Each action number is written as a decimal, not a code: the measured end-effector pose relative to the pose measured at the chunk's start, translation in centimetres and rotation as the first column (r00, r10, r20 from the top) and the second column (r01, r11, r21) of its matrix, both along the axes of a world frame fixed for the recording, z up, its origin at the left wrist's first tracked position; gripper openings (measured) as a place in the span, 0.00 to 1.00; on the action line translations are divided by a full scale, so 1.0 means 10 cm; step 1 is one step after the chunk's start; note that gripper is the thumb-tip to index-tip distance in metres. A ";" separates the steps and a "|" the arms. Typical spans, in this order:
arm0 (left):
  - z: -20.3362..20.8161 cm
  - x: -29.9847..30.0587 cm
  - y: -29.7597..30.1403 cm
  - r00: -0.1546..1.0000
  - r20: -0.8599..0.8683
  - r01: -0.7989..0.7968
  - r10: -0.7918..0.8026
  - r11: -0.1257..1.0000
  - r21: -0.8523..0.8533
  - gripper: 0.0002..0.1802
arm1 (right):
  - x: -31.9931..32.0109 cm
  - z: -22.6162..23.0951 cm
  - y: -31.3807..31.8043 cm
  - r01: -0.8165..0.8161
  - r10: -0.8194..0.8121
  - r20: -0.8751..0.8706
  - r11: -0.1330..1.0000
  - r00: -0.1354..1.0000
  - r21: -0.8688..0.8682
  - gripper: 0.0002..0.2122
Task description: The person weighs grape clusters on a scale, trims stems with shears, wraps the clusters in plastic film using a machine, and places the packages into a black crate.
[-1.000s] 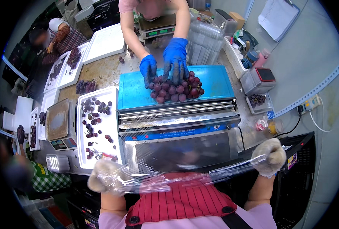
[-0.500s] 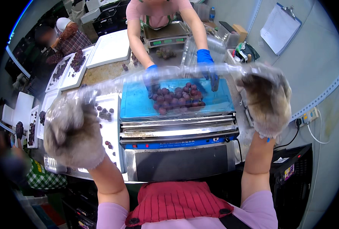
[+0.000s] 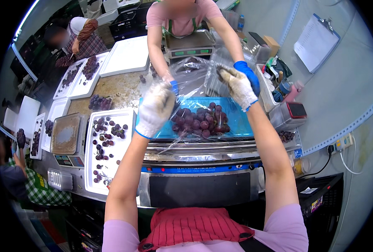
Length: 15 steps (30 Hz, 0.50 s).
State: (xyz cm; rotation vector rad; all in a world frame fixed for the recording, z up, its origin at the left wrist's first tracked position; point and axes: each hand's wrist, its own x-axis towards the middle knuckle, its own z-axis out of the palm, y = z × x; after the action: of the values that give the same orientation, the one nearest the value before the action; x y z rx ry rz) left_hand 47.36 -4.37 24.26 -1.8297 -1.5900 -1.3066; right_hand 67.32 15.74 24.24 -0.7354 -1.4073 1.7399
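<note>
Clear plastic film (image 3: 191,82) stretches between my two white-gloved hands, above and beyond a bunch of dark red grapes (image 3: 201,121). My left hand (image 3: 156,107) is closed on one side of the film, left of the grapes. My right hand (image 3: 238,86) pinches the other side, with its dirty fingertips pointing left. The grapes sit on the blue bed (image 3: 241,119) of a film wrapping machine (image 3: 199,187); whether a tray lies under them cannot be made out through the film. A co-worker's blue-gloved hands (image 3: 248,77) are just behind mine, one partly hidden by my left hand.
To the left, a white tray (image 3: 90,151) holds loose grapes, beside a small scale (image 3: 64,134). Another scale (image 3: 190,42) stands before the co-worker, near stacked clear boxes (image 3: 216,82). A tub of supplies (image 3: 264,86) stands at the right. Another person (image 3: 79,40) works at the far left.
Both my hands have moved inward and away from me, from wide apart to beyond the machine's front, bringing the film over the grapes. The co-worker's hands now sit behind mine.
</note>
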 end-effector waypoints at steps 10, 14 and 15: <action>-0.42 0.20 -0.20 0.917 0.053 -0.347 0.396 0.855 -0.384 0.11 | 0.05 -0.63 -0.13 -0.254 0.157 0.627 0.965 0.763 0.067 0.14; -0.31 0.23 -0.23 0.882 0.134 -0.306 0.451 0.765 -0.567 0.12 | 0.11 -0.43 -0.26 -0.236 0.157 0.670 0.971 0.725 0.027 0.17; -0.25 0.27 -0.25 0.872 0.159 -0.288 0.463 0.747 -0.600 0.13 | 0.10 -0.45 -0.26 -0.280 0.142 0.700 0.956 0.700 0.086 0.18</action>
State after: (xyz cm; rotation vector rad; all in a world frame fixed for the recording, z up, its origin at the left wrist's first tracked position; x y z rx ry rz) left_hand 50.10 -6.89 21.76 -1.4861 -2.5816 -1.0171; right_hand 68.36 13.15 19.72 -1.2382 -2.2071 1.5161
